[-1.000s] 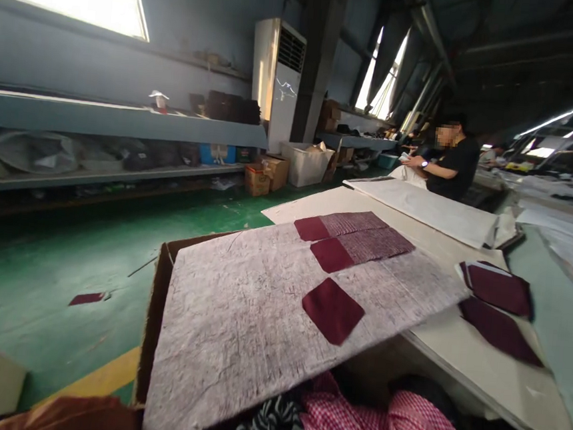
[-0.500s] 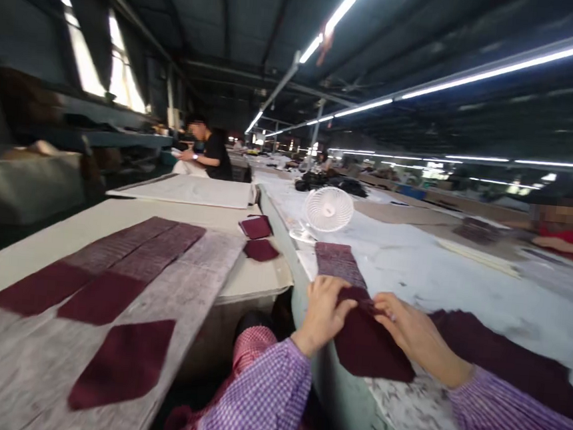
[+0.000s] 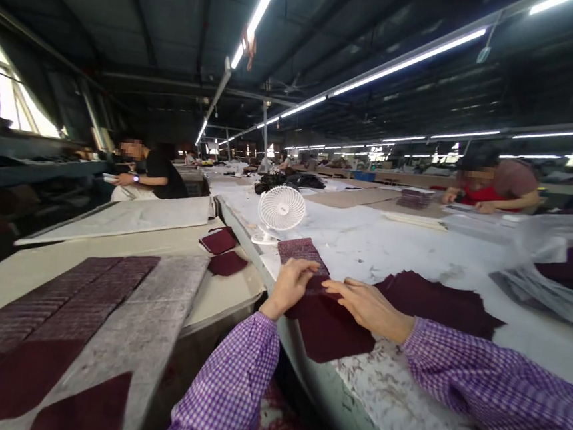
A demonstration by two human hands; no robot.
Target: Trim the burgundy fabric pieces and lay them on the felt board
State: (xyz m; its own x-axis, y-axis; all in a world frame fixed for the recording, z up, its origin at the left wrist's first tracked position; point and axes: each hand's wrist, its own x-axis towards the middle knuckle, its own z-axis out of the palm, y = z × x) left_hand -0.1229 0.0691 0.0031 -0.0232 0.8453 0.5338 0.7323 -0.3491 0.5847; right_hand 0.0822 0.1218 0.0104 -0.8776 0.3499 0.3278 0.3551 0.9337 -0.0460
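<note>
Both my hands rest on a dark maroon fabric piece (image 3: 329, 329) lying at the near edge of the white worktable (image 3: 413, 253). My left hand (image 3: 291, 286) has its fingers curled over the piece's upper left corner. My right hand (image 3: 366, 305) lies flatter on it, fingertips pinching toward the left hand. Just beyond the hands a striped maroon stack (image 3: 301, 250) sits on the table. A broad pile of maroon cut pieces (image 3: 439, 302) spreads to the right of my right hand. My sleeves are purple check.
A small white fan (image 3: 281, 211) stands behind the stack. At left, a grey board (image 3: 159, 297) carries rows of maroon pieces (image 3: 57, 309); two more pieces (image 3: 220, 249) lie on the side table. Other people work at far left (image 3: 147, 169) and far right (image 3: 489, 186). Clear plastic (image 3: 547, 264) lies at right.
The view swung from the left-hand board and floor round to the worktable. My hands came into view on the maroon piece and stay on it, fingers shifting slightly.
</note>
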